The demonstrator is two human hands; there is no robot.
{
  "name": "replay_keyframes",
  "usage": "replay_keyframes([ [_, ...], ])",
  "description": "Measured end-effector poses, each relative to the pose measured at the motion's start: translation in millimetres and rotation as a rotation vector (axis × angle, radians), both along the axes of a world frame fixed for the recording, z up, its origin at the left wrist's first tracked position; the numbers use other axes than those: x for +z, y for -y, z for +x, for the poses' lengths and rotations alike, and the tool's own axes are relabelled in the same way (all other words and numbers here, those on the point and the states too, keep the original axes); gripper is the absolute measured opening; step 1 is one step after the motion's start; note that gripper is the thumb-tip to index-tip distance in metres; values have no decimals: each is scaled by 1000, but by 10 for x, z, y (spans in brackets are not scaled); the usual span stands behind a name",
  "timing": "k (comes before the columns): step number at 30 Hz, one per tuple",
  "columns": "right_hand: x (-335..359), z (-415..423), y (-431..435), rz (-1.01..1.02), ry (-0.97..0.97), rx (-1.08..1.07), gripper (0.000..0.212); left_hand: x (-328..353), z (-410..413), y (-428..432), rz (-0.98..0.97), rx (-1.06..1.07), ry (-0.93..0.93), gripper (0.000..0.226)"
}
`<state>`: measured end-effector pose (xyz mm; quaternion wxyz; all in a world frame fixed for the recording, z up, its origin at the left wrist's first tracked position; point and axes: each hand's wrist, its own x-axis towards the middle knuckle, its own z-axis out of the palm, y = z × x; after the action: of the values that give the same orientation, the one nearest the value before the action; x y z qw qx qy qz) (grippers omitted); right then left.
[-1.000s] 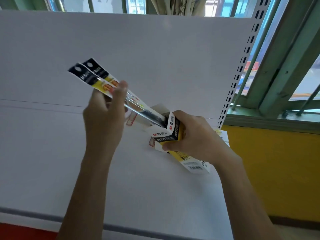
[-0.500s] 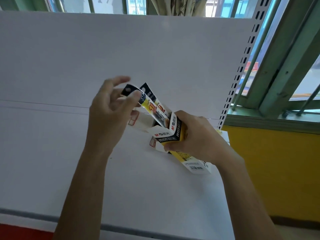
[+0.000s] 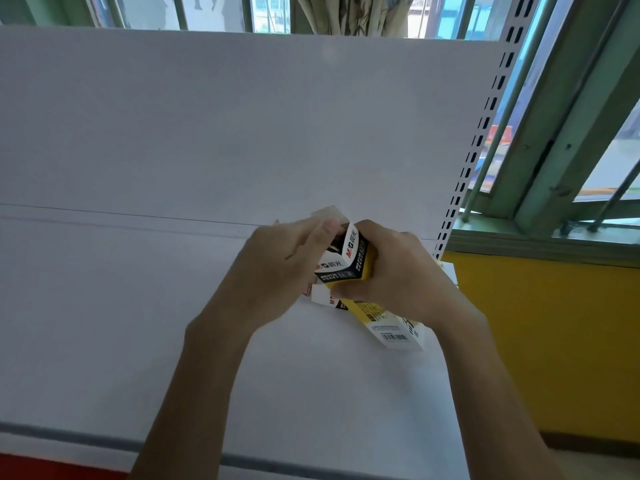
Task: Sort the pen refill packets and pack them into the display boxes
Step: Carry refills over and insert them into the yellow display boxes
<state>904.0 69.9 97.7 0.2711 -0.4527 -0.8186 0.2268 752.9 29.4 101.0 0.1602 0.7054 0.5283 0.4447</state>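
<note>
White shelf (image 3: pixel 138 323); right-hand grip (image 3: pixel 398 271) holds display box (image 3: pixel 360 251); left-hand grip (image 3: pixel 273 271) hides opening.

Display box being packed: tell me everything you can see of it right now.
The display box is a long cardboard carton printed black, white and yellow, with a red logo and a barcode near its lower end. It tilts, lower end on the white shelf, open top flap up. The right hand grips its upper half; a left hand finger rests at the open mouth.
</note>
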Motion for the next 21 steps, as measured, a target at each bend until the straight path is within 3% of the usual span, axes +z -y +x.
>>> replay_keyframes([
  [3,-6,13,3,-5,-18,2,47,-21,41,-32,153,163,102,33],
  [6,-24,25,-26,40,-19,-15,43,-90,96,-69,79,36,-76,39],
  [8,-32,29,-41,60,-43,-43,43,-117,107,-100,112,50,-63,38],
  [12,-30,6,-40,60,-286,-137,53,-163,186,-110,436,433,-7,40],
  [14,-30,5,-40,55,-400,-141,61,-211,263,-118,451,509,40,35],
  [17,-1,69,-33,46,-321,-55,79,-244,365,-142,212,288,274,19],
  [21,37,225,-24,-58,-322,98,80,-232,356,-143,118,71,351,30],
])
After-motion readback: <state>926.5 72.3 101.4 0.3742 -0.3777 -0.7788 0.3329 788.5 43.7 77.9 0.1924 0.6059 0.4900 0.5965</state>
